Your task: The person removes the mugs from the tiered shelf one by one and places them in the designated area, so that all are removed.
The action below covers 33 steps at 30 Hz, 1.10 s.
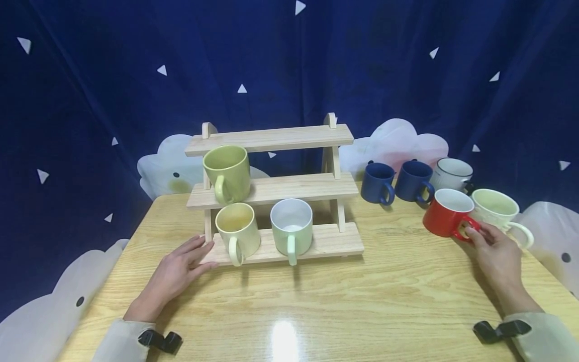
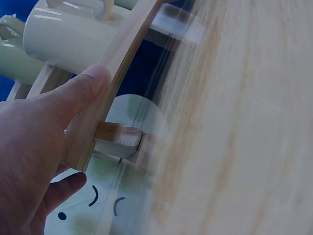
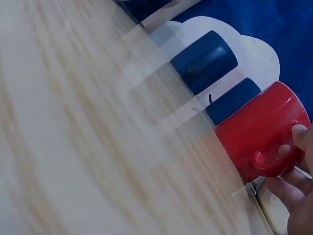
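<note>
**Red mug in your right fingers**

Your right hand [image 1: 496, 253] pinches the red mug's [image 1: 447, 213] handle at the table's [image 1: 384, 296] far right — your left hand [image 1: 180, 268] rests flat, fingers straight, against the wooden rack's [image 1: 276, 191] near-left corner.

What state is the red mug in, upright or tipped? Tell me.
Tipped. The red mug leans with its mouth angled up and toward the camera, white inside showing, while the right hand fingers grip its handle.
</note>
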Each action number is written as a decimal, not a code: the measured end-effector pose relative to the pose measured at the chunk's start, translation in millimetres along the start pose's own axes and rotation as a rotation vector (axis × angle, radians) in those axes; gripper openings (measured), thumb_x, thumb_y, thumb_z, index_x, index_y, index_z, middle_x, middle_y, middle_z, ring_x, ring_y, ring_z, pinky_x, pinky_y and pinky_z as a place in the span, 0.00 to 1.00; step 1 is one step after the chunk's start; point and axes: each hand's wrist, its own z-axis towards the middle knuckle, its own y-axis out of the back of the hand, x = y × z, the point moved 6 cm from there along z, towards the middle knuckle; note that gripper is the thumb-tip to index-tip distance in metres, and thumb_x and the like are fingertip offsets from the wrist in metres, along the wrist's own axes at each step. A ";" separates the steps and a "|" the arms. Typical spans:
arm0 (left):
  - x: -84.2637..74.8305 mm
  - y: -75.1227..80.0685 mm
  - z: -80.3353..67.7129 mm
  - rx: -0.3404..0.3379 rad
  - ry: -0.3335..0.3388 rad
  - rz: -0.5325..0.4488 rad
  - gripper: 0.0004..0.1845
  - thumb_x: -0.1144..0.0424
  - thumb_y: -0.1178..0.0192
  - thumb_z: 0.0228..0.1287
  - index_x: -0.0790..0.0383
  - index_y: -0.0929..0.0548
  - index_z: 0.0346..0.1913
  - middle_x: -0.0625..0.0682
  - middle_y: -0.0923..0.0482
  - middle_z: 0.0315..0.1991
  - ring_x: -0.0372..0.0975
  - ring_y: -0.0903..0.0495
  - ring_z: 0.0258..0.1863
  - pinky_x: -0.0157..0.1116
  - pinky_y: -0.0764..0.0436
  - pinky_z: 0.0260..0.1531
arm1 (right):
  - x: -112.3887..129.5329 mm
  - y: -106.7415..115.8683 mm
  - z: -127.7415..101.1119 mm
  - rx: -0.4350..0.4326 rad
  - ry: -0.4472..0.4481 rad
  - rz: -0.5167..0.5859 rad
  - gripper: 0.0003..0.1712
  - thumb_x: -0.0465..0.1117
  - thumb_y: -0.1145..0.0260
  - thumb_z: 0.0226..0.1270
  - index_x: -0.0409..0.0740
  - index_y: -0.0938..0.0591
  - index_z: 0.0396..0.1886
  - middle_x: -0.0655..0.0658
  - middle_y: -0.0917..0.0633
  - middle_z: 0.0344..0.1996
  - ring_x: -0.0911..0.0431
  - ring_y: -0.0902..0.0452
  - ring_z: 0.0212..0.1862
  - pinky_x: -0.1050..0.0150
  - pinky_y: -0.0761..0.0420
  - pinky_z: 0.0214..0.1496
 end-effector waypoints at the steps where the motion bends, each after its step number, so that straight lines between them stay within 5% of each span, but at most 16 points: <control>1: -0.2 0.0 0.1 -0.001 -0.002 0.001 0.30 0.49 0.29 0.55 0.60 0.18 0.59 0.60 0.24 0.62 0.55 0.27 0.62 0.57 0.26 0.56 | 0.1 0.1 0.0 0.001 0.004 0.002 0.32 0.53 0.40 0.73 0.33 0.25 0.64 0.27 0.21 0.53 0.84 0.39 0.34 0.80 0.33 0.34; 18: -0.2 -1.0 0.3 0.006 0.001 0.019 0.31 0.48 0.29 0.55 0.59 0.19 0.60 0.60 0.25 0.62 0.54 0.28 0.63 0.57 0.26 0.56 | 2.4 4.0 -2.8 0.019 0.005 -0.022 0.33 0.55 0.41 0.72 0.35 0.26 0.65 0.28 0.20 0.54 0.80 0.38 0.35 0.71 0.32 0.39; 22: -0.4 -0.7 0.9 0.010 0.003 0.014 0.31 0.47 0.30 0.56 0.59 0.19 0.60 0.60 0.25 0.62 0.54 0.28 0.63 0.57 0.26 0.56 | 3.2 5.8 -4.3 0.008 0.022 -0.018 0.32 0.55 0.41 0.72 0.36 0.25 0.65 0.28 0.21 0.55 0.73 0.30 0.42 0.65 0.30 0.46; 26: -0.4 -0.3 1.0 0.007 0.000 0.010 0.31 0.48 0.29 0.56 0.60 0.19 0.60 0.60 0.25 0.62 0.54 0.28 0.63 0.57 0.26 0.56 | 3.3 8.7 -5.5 -0.007 0.020 0.011 0.30 0.56 0.41 0.72 0.41 0.24 0.65 0.43 0.16 0.52 0.71 0.29 0.48 0.71 0.33 0.46; 30: -0.2 0.0 0.5 0.000 -0.004 0.012 0.31 0.48 0.29 0.55 0.60 0.18 0.59 0.60 0.24 0.61 0.54 0.27 0.62 0.56 0.25 0.56 | 8.8 14.0 -4.6 -0.034 0.034 0.038 0.29 0.54 0.39 0.71 0.41 0.23 0.64 0.61 0.18 0.45 0.83 0.34 0.41 0.84 0.34 0.40; 33: 0.0 -0.3 0.2 0.001 -0.003 0.013 0.31 0.48 0.29 0.55 0.60 0.18 0.59 0.60 0.24 0.61 0.54 0.27 0.62 0.56 0.25 0.56 | 18.6 19.5 -3.5 -0.066 0.072 0.029 0.27 0.52 0.37 0.70 0.39 0.22 0.61 0.65 0.19 0.43 0.87 0.36 0.37 0.87 0.33 0.36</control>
